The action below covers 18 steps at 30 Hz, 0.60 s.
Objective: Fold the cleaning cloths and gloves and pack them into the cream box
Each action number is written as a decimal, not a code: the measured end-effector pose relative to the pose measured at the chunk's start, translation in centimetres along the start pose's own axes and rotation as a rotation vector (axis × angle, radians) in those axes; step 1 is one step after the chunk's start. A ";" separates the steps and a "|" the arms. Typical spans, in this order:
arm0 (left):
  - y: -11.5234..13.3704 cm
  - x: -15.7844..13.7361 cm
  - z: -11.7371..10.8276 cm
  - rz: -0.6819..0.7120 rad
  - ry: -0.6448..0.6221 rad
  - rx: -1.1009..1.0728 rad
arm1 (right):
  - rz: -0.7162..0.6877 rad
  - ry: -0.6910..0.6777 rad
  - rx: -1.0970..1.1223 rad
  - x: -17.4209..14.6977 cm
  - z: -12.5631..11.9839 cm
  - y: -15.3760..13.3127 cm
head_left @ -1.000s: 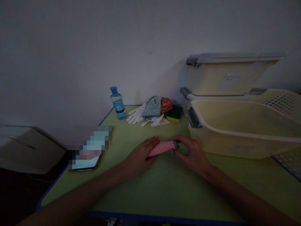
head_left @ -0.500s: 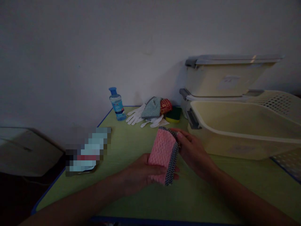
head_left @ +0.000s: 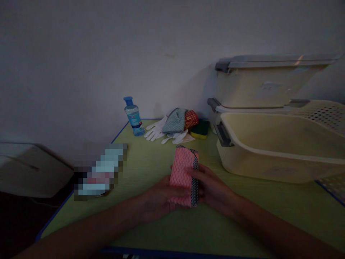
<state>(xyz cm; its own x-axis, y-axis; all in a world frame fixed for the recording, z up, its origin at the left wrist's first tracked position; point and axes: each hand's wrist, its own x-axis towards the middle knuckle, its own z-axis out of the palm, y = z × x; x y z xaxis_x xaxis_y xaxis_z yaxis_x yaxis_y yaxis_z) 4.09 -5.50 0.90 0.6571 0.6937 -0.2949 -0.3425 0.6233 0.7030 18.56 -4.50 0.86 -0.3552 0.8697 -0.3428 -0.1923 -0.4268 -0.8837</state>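
A pink cloth (head_left: 182,165) with a black-and-white checked edging is folded into a small upright packet between my hands, above the green table. My left hand (head_left: 161,198) grips its lower left part, thumb across the front. On the right side, my right hand (head_left: 211,185) holds the checked edge, its thumb on the front face and its fingers mostly hidden behind. Both hands are closed on the cloth.
Behind the cloth lie white gloves (head_left: 156,130), a grey-blue cloth (head_left: 174,121), a red cloth (head_left: 191,118) and a sponge (head_left: 199,129). A blue bottle (head_left: 134,118) stands left of them. An open cream bin (head_left: 264,163) and a lidded box (head_left: 248,86) occupy the right.
My right hand has slid from the cloth's upper corner down to the middle of its right edge. The cloth is now narrower and more upright. The view has shifted slightly.
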 end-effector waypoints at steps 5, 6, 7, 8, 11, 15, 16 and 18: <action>0.1 0.1 0.1 -0.028 0.004 0.011 | 0.038 0.033 0.014 -0.1 0.2 -0.2; 0.1 0.1 0.1 -0.030 0.009 0.024 | 0.033 0.029 0.020 -0.1 0.2 -0.2; 0.1 0.1 0.1 -0.031 0.013 0.038 | 0.027 0.029 0.030 -0.1 0.2 -0.2; 0.1 0.1 0.1 -0.027 0.015 0.054 | 0.026 0.028 0.040 -0.1 0.2 -0.3; 0.1 0.1 0.3 -0.008 0.003 0.095 | 0.035 0.023 0.047 -0.3 0.3 -0.4; -0.1 0.1 0.4 0.019 0.001 0.125 | 0.009 -0.013 0.026 -0.4 0.3 -0.6; -0.1 0.1 0.4 0.026 -0.003 0.139 | 0.000 -0.017 0.020 -0.4 0.3 -0.6; -0.1 0.1 0.1 0.033 -0.005 0.174 | -0.020 -0.018 0.002 -0.3 0.2 -0.5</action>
<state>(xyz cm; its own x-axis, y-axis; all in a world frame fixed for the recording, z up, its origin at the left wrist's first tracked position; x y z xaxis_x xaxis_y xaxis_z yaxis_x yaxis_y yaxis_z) 4.29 -5.51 0.88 0.6507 0.7108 -0.2673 -0.2424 0.5280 0.8139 18.60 -4.61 1.49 -0.3677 0.8734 -0.3194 -0.2010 -0.4100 -0.8897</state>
